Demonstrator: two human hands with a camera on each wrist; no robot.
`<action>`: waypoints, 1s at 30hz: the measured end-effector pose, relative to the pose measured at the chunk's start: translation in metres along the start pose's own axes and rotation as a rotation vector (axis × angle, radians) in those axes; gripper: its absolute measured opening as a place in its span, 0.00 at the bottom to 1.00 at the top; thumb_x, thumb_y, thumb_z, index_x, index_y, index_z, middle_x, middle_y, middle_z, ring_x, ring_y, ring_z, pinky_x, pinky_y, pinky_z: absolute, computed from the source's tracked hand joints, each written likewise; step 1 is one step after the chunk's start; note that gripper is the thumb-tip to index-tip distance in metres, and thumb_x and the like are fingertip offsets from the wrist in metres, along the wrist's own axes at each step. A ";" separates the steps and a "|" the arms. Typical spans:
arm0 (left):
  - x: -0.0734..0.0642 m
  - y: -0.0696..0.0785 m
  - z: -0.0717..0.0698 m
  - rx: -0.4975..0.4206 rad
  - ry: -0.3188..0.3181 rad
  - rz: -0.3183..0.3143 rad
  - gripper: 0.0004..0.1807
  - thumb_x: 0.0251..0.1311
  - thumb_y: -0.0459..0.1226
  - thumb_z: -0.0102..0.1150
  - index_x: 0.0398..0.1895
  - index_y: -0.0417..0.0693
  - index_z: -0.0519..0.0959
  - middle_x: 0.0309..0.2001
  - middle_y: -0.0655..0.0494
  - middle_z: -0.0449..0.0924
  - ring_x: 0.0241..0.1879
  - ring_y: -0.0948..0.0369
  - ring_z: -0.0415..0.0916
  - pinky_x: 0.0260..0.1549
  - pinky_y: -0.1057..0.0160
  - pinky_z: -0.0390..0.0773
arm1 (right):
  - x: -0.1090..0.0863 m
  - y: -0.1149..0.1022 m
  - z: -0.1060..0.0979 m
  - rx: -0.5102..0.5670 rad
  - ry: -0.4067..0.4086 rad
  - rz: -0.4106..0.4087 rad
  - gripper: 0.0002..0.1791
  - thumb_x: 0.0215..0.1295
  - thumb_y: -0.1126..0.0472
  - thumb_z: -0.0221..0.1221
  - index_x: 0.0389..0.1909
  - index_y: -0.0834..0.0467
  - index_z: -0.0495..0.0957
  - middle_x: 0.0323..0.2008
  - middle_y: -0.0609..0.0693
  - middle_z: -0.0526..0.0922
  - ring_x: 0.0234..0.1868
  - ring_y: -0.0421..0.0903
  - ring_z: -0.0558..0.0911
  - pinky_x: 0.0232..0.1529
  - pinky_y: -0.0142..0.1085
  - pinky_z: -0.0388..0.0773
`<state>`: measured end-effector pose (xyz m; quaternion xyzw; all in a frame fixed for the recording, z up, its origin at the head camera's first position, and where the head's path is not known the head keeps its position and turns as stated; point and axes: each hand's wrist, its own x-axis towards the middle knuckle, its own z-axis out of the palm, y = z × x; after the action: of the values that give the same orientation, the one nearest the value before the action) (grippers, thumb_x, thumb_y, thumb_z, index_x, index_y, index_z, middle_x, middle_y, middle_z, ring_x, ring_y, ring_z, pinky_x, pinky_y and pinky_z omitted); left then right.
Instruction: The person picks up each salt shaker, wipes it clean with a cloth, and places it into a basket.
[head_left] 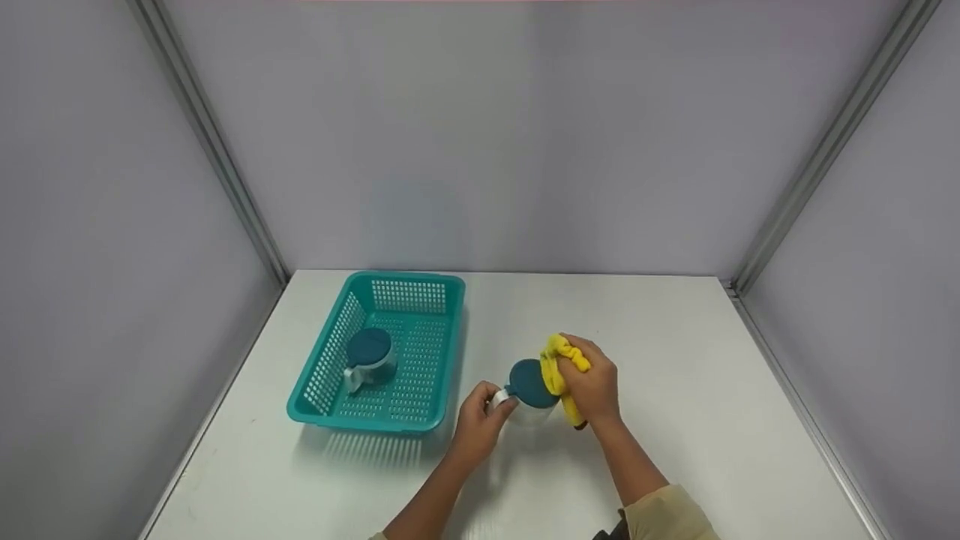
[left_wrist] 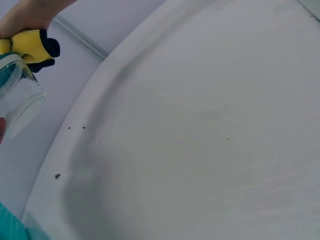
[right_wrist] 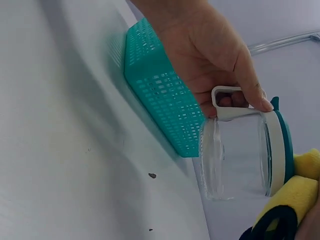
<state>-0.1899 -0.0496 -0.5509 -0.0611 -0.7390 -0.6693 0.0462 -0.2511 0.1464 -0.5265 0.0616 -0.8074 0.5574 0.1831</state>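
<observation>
A clear glass jar (right_wrist: 240,155) with a teal lid (head_left: 531,383) and a white handle (right_wrist: 225,114) is held above the table. My left hand (head_left: 478,424) grips it by the handle, fingers curled through the loop and thumb near the lid in the right wrist view. My right hand (head_left: 595,386) holds a bunched yellow cloth (head_left: 556,364) with a dark edge against the lid's right side. Only the jar and cloth show at the left edge of the left wrist view; most of my left hand is out of that frame.
Left of my hands stands a teal perforated basket (head_left: 442,360). Inside it is a second lidded jar (head_left: 371,358) with its handle toward me. Small dark specks (right_wrist: 152,175) lie on the white table (head_left: 660,322). Grey panels (head_left: 465,135) enclose the back and sides.
</observation>
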 end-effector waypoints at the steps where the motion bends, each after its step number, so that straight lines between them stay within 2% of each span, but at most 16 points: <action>1: 0.000 0.000 0.000 -0.001 0.003 -0.004 0.08 0.66 0.37 0.61 0.37 0.43 0.72 0.32 0.57 0.70 0.33 0.63 0.66 0.32 0.69 0.68 | -0.001 0.001 -0.001 0.024 0.002 0.041 0.17 0.64 0.63 0.63 0.54 0.52 0.82 0.50 0.48 0.85 0.42 0.46 0.80 0.43 0.29 0.80; 5: 0.000 -0.003 0.001 -0.008 0.016 -0.023 0.08 0.66 0.36 0.61 0.37 0.42 0.72 0.33 0.56 0.70 0.35 0.62 0.67 0.33 0.69 0.69 | -0.005 0.005 -0.004 0.120 -0.002 0.228 0.18 0.67 0.58 0.60 0.57 0.52 0.80 0.50 0.51 0.83 0.43 0.50 0.78 0.43 0.32 0.80; 9: 0.003 -0.022 0.003 -0.042 0.044 -0.007 0.08 0.65 0.33 0.61 0.38 0.42 0.72 0.35 0.53 0.72 0.36 0.61 0.69 0.34 0.69 0.72 | -0.013 0.010 -0.005 0.214 0.006 0.378 0.20 0.68 0.54 0.59 0.60 0.50 0.77 0.52 0.52 0.81 0.47 0.51 0.77 0.47 0.32 0.79; 12: 0.005 -0.035 0.004 -0.080 0.062 0.020 0.08 0.64 0.32 0.61 0.40 0.41 0.72 0.36 0.51 0.73 0.36 0.61 0.72 0.34 0.68 0.76 | -0.018 0.011 -0.005 0.288 0.018 0.455 0.23 0.69 0.52 0.58 0.64 0.51 0.74 0.56 0.53 0.77 0.51 0.50 0.76 0.50 0.30 0.78; 15: 0.005 -0.037 0.004 -0.106 0.073 0.010 0.09 0.64 0.35 0.63 0.41 0.43 0.73 0.37 0.52 0.74 0.36 0.62 0.73 0.34 0.67 0.78 | -0.023 0.010 -0.004 0.354 0.039 0.496 0.24 0.70 0.53 0.56 0.66 0.52 0.71 0.58 0.52 0.75 0.53 0.50 0.75 0.51 0.29 0.78; 19: 0.007 -0.036 0.003 -0.110 0.099 -0.020 0.11 0.61 0.39 0.67 0.41 0.46 0.77 0.37 0.53 0.77 0.37 0.59 0.76 0.34 0.66 0.81 | -0.028 0.008 0.000 0.402 0.082 0.497 0.25 0.70 0.55 0.56 0.67 0.53 0.70 0.59 0.51 0.74 0.54 0.49 0.75 0.51 0.28 0.79; 23: 0.010 -0.032 0.003 -0.125 0.127 -0.039 0.13 0.58 0.40 0.69 0.44 0.47 0.81 0.40 0.52 0.80 0.39 0.57 0.78 0.36 0.65 0.83 | -0.030 0.002 0.004 0.377 0.116 0.432 0.24 0.70 0.55 0.57 0.66 0.53 0.71 0.59 0.49 0.76 0.54 0.47 0.76 0.51 0.27 0.79; 27: 0.013 -0.030 0.003 -0.128 0.156 -0.025 0.12 0.58 0.41 0.69 0.42 0.48 0.82 0.40 0.53 0.82 0.38 0.59 0.78 0.37 0.65 0.83 | -0.033 -0.003 0.010 0.304 0.155 0.307 0.22 0.69 0.55 0.58 0.63 0.52 0.74 0.57 0.48 0.79 0.51 0.46 0.78 0.51 0.27 0.79; 30: 0.013 -0.028 0.003 -0.123 0.175 0.007 0.09 0.59 0.41 0.68 0.41 0.49 0.82 0.39 0.54 0.82 0.35 0.59 0.77 0.35 0.65 0.82 | -0.038 -0.003 0.015 0.255 0.180 0.181 0.20 0.69 0.59 0.58 0.61 0.52 0.76 0.55 0.47 0.81 0.49 0.45 0.79 0.50 0.27 0.79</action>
<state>-0.2070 -0.0485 -0.5772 -0.0077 -0.6895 -0.7159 0.1092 -0.2185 0.1274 -0.5419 -0.0389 -0.7126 0.6729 0.1946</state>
